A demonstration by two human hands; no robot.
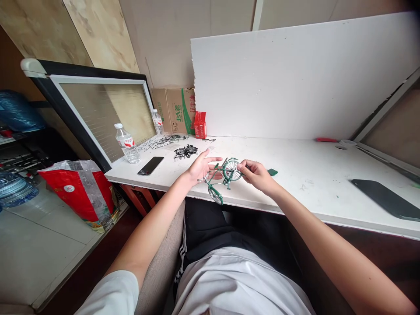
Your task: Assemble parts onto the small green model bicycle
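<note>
A small green model bicycle (232, 169) with silvery spokes is held up over the front edge of the white table (295, 162). My right hand (257, 176) pinches it at the wheel on the right side. My left hand (203, 166) is beside the bicycle's frame and handlebar end, its fingers stretched out and apart, partly behind the model. Whether those fingers touch it I cannot tell. The other wheel hangs lower, past the table edge. A small dark green piece (272, 172) lies just beyond my right hand.
On the table's left are a black phone (151, 166), a water bottle (127, 144), a black model (185, 151) and black part frames (167, 141). A red box (200, 125) stands by a cardboard carton (175, 109). A dark flat slab (387, 197) lies at right.
</note>
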